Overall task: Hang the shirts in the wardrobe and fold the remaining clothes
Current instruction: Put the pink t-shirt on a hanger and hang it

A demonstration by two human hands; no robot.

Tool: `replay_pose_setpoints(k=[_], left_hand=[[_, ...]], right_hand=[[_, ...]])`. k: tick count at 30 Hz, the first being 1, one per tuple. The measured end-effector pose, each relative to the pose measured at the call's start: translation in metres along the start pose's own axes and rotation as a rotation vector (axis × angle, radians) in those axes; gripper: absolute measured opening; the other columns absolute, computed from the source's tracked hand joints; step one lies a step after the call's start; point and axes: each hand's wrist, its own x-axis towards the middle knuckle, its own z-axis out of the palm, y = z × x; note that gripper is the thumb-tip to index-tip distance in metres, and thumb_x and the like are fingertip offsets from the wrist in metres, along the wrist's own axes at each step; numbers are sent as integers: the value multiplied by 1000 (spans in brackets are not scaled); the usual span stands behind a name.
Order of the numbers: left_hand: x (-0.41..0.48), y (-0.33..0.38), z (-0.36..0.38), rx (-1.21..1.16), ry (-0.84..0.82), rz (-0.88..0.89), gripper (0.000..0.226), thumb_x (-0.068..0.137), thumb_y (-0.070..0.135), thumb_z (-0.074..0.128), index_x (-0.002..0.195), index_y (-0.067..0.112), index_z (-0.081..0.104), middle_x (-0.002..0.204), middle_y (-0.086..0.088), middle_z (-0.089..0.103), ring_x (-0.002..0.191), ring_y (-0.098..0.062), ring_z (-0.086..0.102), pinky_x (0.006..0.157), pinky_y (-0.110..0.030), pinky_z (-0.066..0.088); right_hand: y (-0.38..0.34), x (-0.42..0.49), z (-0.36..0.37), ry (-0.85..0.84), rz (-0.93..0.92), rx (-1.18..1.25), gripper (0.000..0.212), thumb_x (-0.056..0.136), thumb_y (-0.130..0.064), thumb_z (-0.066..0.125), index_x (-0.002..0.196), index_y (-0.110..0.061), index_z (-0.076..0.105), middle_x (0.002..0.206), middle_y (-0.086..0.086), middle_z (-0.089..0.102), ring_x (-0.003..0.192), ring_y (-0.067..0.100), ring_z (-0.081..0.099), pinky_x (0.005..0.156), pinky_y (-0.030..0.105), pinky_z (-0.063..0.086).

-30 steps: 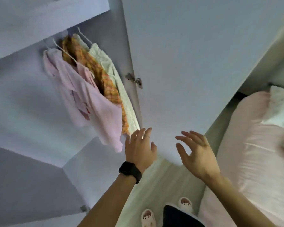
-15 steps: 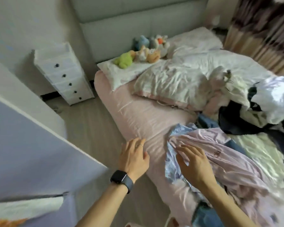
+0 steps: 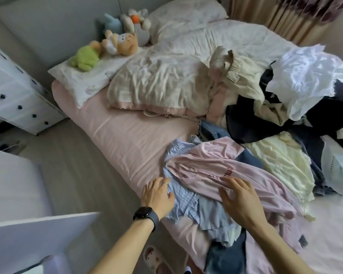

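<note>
The bed point(image 3: 115, 135) carries a pink fitted sheet. A pillow point(image 3: 83, 80) with plush toys point(image 3: 111, 44) lies at its head, a crumpled cream duvet point(image 3: 166, 76) beside it. A clothes pile point(image 3: 265, 151) covers the near right portion, a pink shirt point(image 3: 216, 175) uppermost.

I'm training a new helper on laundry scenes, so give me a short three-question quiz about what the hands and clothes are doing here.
1. True or false: the right hand rests on the pink shirt.
2. Which garment does the left hand touch? A) the blue checked garment B) a black jacket C) a white towel
3. Fill in: the wrist of the left hand wears a black ____.

Key: 1 true; 2 A; 3 watch. Both hands lie flat with spread fingers, gripping nothing yet.
</note>
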Motion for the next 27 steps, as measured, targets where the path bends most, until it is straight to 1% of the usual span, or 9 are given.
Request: replay_pose_setpoints(k=[7,11,13,15,18,20,22,25,27], left_hand=[[65,-35,94,9,-172,-75,60,98,37,46,155,28,29,156,1,32,140,-21,34,114,-37,29],[92,-50,149,-24,-298,-29,68,102,46,40,160,26,12,167,4,0,151,-22,14,121,-40,20],[104,-61,176,-3,-338,3,68,103,50,35,161,25,9,167,8,-6,154,-18,5,123,-39,16],[110,-69,195,16,-366,18,67,104,51,32,161,26,6,167,9,-11,154,-14,-3,124,-40,11],[113,-75,196,8,-384,29,66,104,49,33,161,27,9,167,10,-9,154,-13,-2,124,-41,12],[109,-76,186,-39,-422,-2,63,104,46,37,160,26,16,168,9,1,153,-17,9,122,-39,19],[102,-76,168,-135,-471,-77,60,104,44,39,158,23,23,164,3,20,147,-21,26,116,-37,33],[91,-71,119,-339,-444,-173,63,103,46,44,157,20,26,153,-2,39,134,-23,45,102,-31,44],[75,-68,76,-428,-380,-190,68,99,50,51,155,19,30,155,-3,38,136,-24,44,103,-29,42]], right_hand=[[24,98,99,-216,13,-111,43,93,-31,62,134,-17,58,133,14,61,121,40,51,101,46,45],[38,142,160,-274,-90,-233,69,94,-38,60,154,-20,30,162,8,28,144,35,30,114,50,35],[47,162,190,-317,-146,-337,79,95,-40,59,159,-25,16,166,3,17,150,29,19,118,50,27],[53,176,210,-301,-184,-442,74,95,-37,58,158,-31,18,159,2,32,143,30,30,112,50,30],[54,186,216,-256,-169,-493,47,96,-30,53,142,-34,43,129,7,59,118,34,49,96,48,38],[46,181,206,-219,-135,-394,31,96,-39,55,127,-31,54,109,10,63,106,36,57,84,45,38],[32,169,184,-175,-110,-252,30,94,-44,51,116,-24,57,97,12,59,93,38,59,75,41,33],[5,149,126,-128,-125,-68,47,85,-54,35,112,-22,58,94,10,58,83,37,57,72,42,42],[-15,130,77,-73,-181,37,37,86,-48,39,109,-24,57,93,9,59,81,37,59,68,45,48]])
